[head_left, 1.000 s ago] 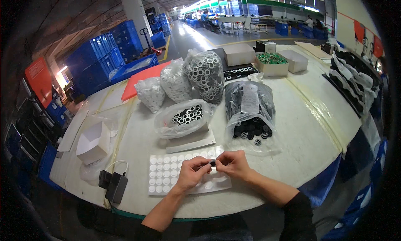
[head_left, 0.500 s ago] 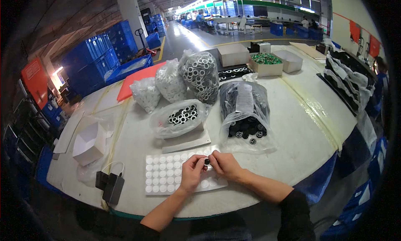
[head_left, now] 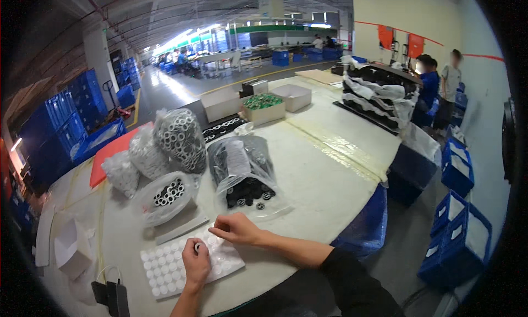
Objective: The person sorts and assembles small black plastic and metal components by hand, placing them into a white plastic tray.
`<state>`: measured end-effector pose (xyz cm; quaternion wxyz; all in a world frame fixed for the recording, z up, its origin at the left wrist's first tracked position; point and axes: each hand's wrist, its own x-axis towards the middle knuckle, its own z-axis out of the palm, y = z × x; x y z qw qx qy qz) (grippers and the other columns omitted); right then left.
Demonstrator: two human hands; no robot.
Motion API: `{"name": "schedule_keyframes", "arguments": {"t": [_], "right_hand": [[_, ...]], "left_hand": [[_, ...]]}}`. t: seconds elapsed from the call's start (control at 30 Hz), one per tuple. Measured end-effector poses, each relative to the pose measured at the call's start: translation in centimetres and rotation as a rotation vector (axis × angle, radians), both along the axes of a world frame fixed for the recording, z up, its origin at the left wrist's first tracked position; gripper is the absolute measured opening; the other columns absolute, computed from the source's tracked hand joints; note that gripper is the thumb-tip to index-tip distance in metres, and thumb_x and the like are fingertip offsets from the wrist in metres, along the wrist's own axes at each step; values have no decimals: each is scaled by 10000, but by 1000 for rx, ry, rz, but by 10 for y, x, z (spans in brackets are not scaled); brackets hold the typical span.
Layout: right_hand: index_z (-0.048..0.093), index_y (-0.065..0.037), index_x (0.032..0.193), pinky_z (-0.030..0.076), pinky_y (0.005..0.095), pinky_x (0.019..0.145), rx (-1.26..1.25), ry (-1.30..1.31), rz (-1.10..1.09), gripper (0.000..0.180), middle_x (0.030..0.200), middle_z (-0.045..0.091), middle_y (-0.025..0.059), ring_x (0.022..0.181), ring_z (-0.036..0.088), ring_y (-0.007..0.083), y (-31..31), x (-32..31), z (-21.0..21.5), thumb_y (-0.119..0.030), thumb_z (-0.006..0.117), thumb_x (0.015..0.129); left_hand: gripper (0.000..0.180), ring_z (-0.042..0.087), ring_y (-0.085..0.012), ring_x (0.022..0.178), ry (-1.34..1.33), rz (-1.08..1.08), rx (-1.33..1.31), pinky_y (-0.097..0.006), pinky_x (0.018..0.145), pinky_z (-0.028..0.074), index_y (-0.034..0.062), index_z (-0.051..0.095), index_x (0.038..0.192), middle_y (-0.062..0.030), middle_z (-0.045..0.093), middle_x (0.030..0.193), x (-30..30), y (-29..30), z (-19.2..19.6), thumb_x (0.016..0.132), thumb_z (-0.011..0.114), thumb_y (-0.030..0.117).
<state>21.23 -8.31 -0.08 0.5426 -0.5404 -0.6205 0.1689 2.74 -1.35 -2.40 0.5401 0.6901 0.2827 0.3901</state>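
Observation:
My left hand (head_left: 196, 262) is closed around a small black round part with a pale rim (head_left: 198, 246), over the middle of a white tray (head_left: 151, 255) covered with rows of white round discs. Just to the right, my right hand (head_left: 239, 229) hovers at the tray's far edge, its thumb and fingers pinched; whatever lies between the fingertips is too small to make out. Beyond the tray sits an open plastic bag of black-and-white rings (head_left: 169, 192). An opened clear bag of black round parts (head_left: 246, 191) lies past my right hand.
Filled plastic bags (head_left: 180, 138) stand at the back left near a red sheet (head_left: 113, 155). Farther back is a box of green circuit boards (head_left: 264, 113). A black adapter (head_left: 110, 298) lies at the near left. Blue bins (head_left: 456, 234) and two people are at the right.
The view has swung to the right. My hands have come apart: the left keeps the small round part, while the right has moved away toward the tray's far edge.

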Motion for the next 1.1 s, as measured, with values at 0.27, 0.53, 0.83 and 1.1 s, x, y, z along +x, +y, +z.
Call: {"name": "schedule_keyframes", "arguments": {"t": [0.27, 0.53, 0.83, 1.1], "right_hand": [[617, -9, 745, 495, 453, 708, -480, -582, -597, 147, 789, 624, 218, 776, 613, 380, -24, 87, -5, -142, 639, 685], [593, -55, 727, 486, 421, 576, -62, -622, -694, 122, 705, 597, 139, 632, 601, 323, -13, 60, 1, -154, 609, 797], [610, -81, 816, 468, 364, 511, 128, -548, -264, 60, 658, 609, 106, 553, 595, 275, -3, -3, -7, -102, 633, 765], [652, 10, 944, 512, 249, 591, 108, -48, -19, 169, 713, 655, 115, 615, 648, 151, -3, -11, -1, -18, 660, 777]], "left_hand": [[131, 552, -107, 665, -183, -32, -370, -224, 591, 435, -9, 623, 893, -49, 606, 761, -14, 4, 32, 762, 622, -18], [229, 508, -57, 666, 36, 89, -21, -192, 584, 410, 7, 633, 1002, 8, 586, 779, -47, 37, 46, 774, 648, 16], [278, 597, -220, 691, 413, 108, 382, -340, 639, 450, 49, 652, 975, -133, 649, 772, 18, 186, 77, 781, 627, 246], [170, 633, -203, 671, 800, 192, 492, -321, 630, 492, 28, 680, 838, -124, 656, 744, -103, 109, 84, 751, 662, 174]]}}
